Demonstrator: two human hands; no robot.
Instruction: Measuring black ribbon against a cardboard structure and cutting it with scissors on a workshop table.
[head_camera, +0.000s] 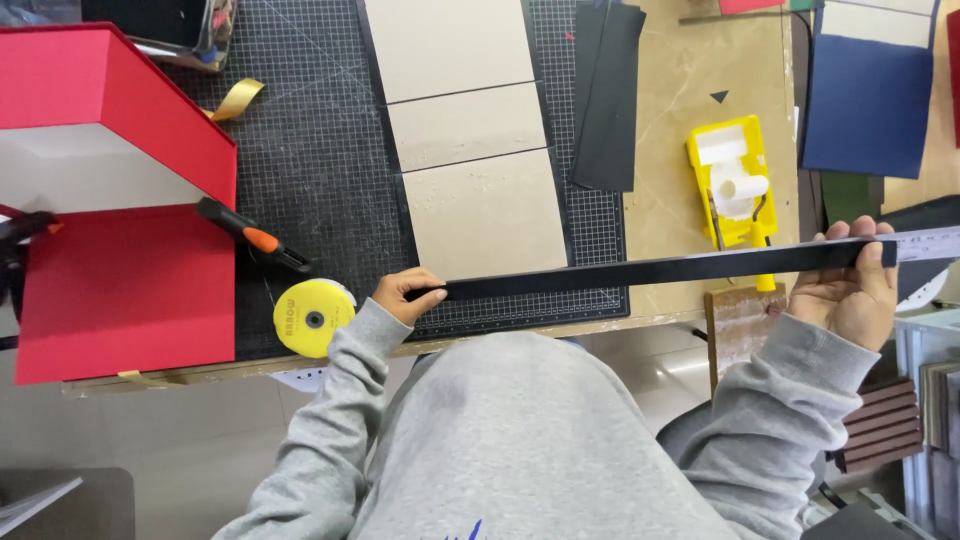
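You're holding a long black strip (660, 270) stretched across the desk edge, above the cutting mat (320, 150): left hand (405, 297) pinching one end, right hand (850, 290) gripping the other w/ a metal ruler (930, 243). Looks like the measuring/aligning step; next probably needs the strip flat & steady.

**Craft workshop: box-making and paper-covering bench**

Tabletop (690, 60), tan, carrying a gridded black cutting mat (320, 130) just beyond the fingers. On the mat: three greyboard panels (470, 125), an orange-and-black utility knife (250, 236), a yellow tape roll (314, 318). Left: red covered box (110, 210). Right: yellow glue-roller tray (732, 180), navy paper sheet (868, 95), stacked boards (880, 420).
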